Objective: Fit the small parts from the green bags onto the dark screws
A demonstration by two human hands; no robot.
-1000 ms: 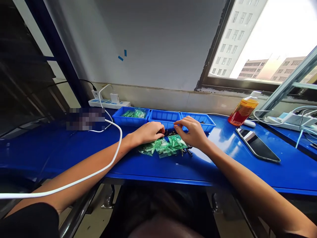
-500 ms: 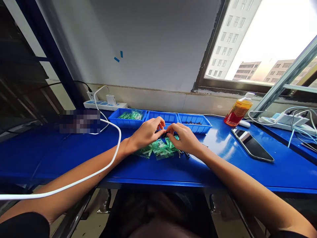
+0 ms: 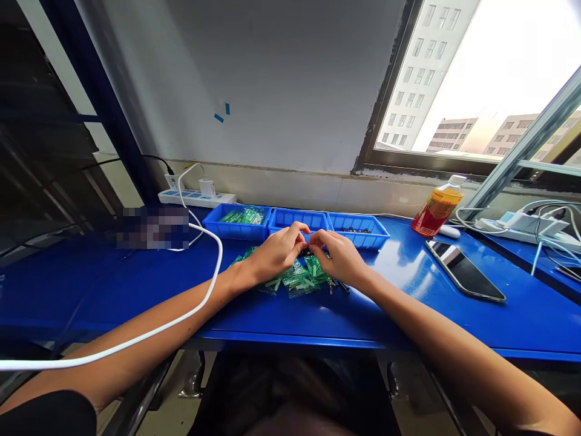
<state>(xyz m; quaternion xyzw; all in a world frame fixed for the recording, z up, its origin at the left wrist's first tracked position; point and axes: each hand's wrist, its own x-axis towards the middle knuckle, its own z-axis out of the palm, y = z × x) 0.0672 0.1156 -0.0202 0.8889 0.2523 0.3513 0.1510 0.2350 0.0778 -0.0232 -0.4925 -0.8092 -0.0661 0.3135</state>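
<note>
My left hand (image 3: 282,249) and my right hand (image 3: 336,254) meet above the blue table, thumbs and fingers pinched close together. Something small and dark sits between the fingertips, too covered to name. Beneath my hands lie several clear bags with green and white pieces (image 3: 302,280). Dark screw-like pieces (image 3: 339,286) lie under my right wrist. Behind are three blue bins: the left bin (image 3: 236,230) holds more green bags, the middle bin (image 3: 297,217) is partly covered by my hands, and the right bin (image 3: 372,240) contains small dark pieces.
A white cable (image 3: 213,290) loops across my left forearm. To the right stand a bottle of red drink (image 3: 436,206) and a phone (image 3: 465,270). Power strips (image 3: 181,197) and wires sit at the back left and far right. The table's front edge (image 3: 290,340) runs before me.
The view has shifted slightly, so the scene sits a little lower and to the right. Both hands stay together, fingers still pinched, with only small finger movements.
</note>
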